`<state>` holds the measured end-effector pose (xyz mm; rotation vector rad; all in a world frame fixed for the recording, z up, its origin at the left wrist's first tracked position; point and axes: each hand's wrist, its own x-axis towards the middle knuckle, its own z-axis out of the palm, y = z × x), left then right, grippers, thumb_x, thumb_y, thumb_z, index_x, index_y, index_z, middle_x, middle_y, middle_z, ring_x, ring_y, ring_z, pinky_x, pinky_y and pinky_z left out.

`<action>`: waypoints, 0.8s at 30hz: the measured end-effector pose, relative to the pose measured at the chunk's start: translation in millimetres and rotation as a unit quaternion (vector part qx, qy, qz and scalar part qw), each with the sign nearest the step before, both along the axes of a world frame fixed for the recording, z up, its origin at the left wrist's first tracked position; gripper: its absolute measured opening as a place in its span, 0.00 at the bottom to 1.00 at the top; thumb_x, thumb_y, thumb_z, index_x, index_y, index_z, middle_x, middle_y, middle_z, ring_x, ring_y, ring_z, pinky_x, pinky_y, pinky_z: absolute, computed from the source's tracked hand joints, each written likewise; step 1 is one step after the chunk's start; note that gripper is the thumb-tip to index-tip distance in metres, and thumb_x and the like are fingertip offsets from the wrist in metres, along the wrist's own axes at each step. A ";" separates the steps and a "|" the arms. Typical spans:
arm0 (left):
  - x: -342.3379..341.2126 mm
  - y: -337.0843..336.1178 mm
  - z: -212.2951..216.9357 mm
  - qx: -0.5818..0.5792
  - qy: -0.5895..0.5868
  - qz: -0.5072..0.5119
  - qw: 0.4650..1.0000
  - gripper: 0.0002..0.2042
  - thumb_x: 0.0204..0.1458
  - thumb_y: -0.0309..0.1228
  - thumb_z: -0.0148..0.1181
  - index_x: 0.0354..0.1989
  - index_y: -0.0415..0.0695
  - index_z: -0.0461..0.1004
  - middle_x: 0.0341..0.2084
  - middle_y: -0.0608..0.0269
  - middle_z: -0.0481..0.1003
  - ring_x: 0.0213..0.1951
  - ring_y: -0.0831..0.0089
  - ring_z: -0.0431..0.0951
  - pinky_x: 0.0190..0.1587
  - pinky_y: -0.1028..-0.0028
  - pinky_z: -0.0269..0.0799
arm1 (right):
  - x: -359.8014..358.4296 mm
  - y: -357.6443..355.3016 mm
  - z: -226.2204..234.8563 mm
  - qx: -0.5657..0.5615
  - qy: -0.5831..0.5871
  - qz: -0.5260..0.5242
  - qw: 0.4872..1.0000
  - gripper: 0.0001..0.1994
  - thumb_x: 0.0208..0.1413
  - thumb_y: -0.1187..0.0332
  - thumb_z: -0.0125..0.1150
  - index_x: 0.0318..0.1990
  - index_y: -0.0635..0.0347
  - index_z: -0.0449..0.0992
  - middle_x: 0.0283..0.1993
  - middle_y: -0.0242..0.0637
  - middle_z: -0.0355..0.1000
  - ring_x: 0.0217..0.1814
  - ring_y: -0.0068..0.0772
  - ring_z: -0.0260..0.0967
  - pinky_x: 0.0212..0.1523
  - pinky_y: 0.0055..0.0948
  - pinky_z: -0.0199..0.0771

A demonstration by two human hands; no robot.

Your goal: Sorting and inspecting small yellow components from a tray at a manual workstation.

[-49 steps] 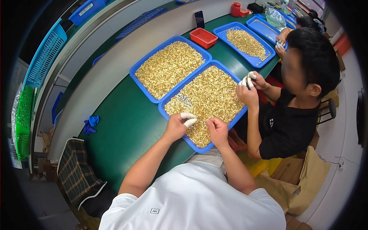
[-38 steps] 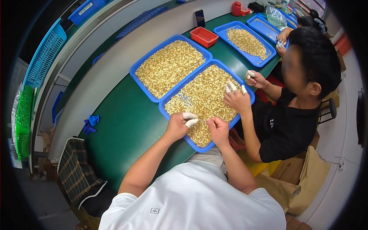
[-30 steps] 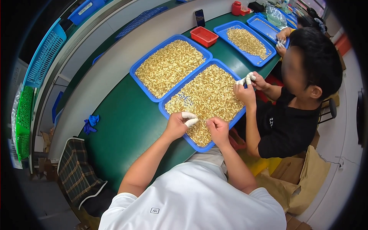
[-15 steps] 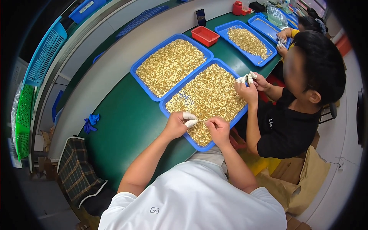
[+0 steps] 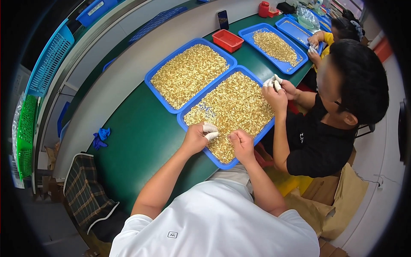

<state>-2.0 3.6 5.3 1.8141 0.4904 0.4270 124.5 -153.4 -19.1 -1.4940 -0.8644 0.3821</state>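
Over the near end of a blue tray (image 5: 183, 121) full of small gold-coloured metal pieces (image 5: 246, 96), both my hands work close together. White covers wrap the thumb and forefinger of my left hand (image 5: 197, 138), which are curled toward each other in a pinch. Whatever lies between those tips is too small to make out. My right hand (image 5: 242, 145), its fingertips bare, is closed with thumb and forefinger pressed together, a short gap to the right of the left one. Anything in that pinch is also too small to name.
A second blue tray (image 5: 149, 82) of gold pieces adjoins mine. At my right, a co-worker's covered fingers (image 5: 274, 84) reach over my tray's edge. Beyond are a red tray (image 5: 227, 40), a phone (image 5: 222, 19) and another blue tray (image 5: 246, 35). Blue gloves (image 5: 101, 138) lie on the green table (image 5: 141, 141).
My hands have drawn slightly apart, the left one shifting a little left and up. The co-worker's hands and head have moved slightly.
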 end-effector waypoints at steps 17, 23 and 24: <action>0.2 -3.3 5.6 -0.174 -0.009 0.047 0.984 0.05 0.53 0.21 0.66 0.37 0.38 0.82 0.32 0.65 0.81 0.34 0.80 0.78 0.40 0.78 0.74 | 1.9 -6.0 -10.8 0.017 0.081 -0.021 0.996 0.06 0.56 0.74 0.66 0.30 0.66 0.77 0.23 0.31 0.72 0.23 0.16 0.64 0.25 0.20 0.63; -1.8 -4.4 0.0 -0.180 -0.010 -0.016 0.984 0.05 0.52 0.22 0.66 0.37 0.37 0.82 0.32 0.67 0.81 0.35 0.81 0.78 0.40 0.79 0.74 | 2.2 -4.0 -7.2 0.016 0.021 -0.005 1.000 0.07 0.55 0.74 0.66 0.28 0.67 0.76 0.21 0.33 0.70 0.22 0.20 0.63 0.24 0.23 0.61; -1.3 -5.2 0.4 -0.165 -0.006 -0.014 0.986 0.05 0.52 0.22 0.66 0.37 0.37 0.82 0.32 0.67 0.81 0.34 0.81 0.78 0.39 0.79 0.74 | 2.0 -3.4 -5.8 0.020 0.008 -0.005 1.000 0.07 0.55 0.75 0.66 0.27 0.66 0.76 0.21 0.32 0.70 0.21 0.20 0.63 0.23 0.23 0.61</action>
